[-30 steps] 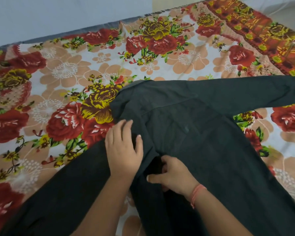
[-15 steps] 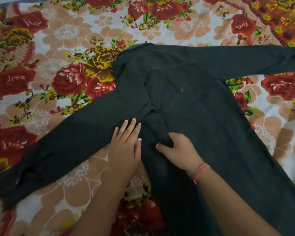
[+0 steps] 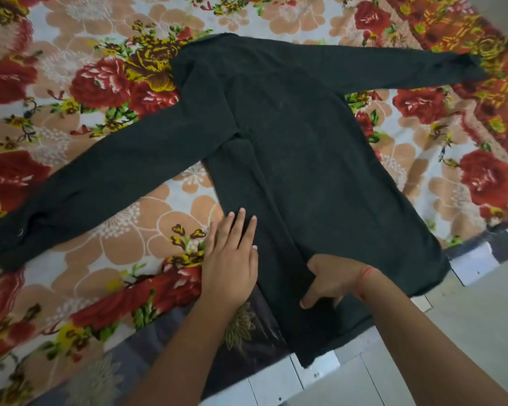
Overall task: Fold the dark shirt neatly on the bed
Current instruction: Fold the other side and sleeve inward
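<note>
A bed fills the view, covered in a cotton sheet printed with red, yellow and peach flowers; pale floor tiles show at lower right. The dark shirt lies flat on the sheet, matte and slightly fuzzy, both long sleeves spread wide and its hem reaching the bed's near edge. The left hand presses flat, fingers straight, on the shirt's side edge. The right hand, with an orange thread band at its wrist, grips fabric near the hem with curled fingers. A dark cloth with a gold flower motif hangs below the sheet.
</note>
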